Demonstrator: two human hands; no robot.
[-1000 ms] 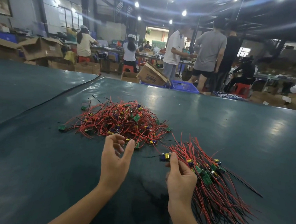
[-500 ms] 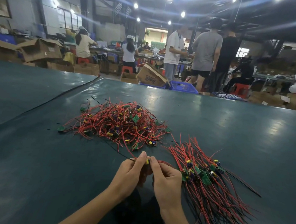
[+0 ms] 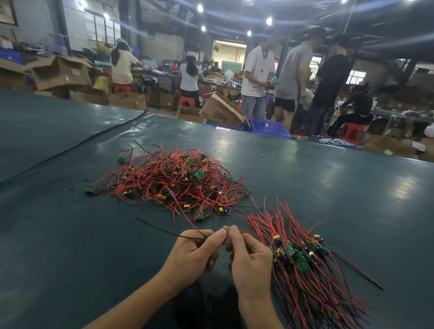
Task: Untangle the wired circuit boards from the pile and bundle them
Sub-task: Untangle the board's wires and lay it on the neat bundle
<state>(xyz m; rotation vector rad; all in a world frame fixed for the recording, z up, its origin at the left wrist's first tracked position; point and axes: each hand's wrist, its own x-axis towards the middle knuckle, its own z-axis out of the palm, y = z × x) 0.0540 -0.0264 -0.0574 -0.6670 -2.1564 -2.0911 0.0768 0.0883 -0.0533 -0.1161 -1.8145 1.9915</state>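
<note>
A tangled pile (image 3: 176, 182) of small green circuit boards with red and black wires lies on the dark green table (image 3: 337, 193). To its right a sorted bundle (image 3: 303, 268) lies with its boards side by side and its wires fanned toward me. My left hand (image 3: 194, 255) and my right hand (image 3: 250, 261) meet just in front of the pile, fingertips together. Between them they pinch one wired board; the board itself is hidden by the fingers. Its black wire (image 3: 160, 229) trails left and its red wire runs up toward the pile.
A seam (image 3: 65, 151) in the table cover runs diagonally on the left. Beyond the far table edge stand cardboard boxes (image 3: 222, 113), a blue crate (image 3: 269, 129), red stools and several people at other benches.
My hands were apart, the right holding a board near the bundle and the left reaching at the pile. They have come together and now pinch one wired piece between them.
</note>
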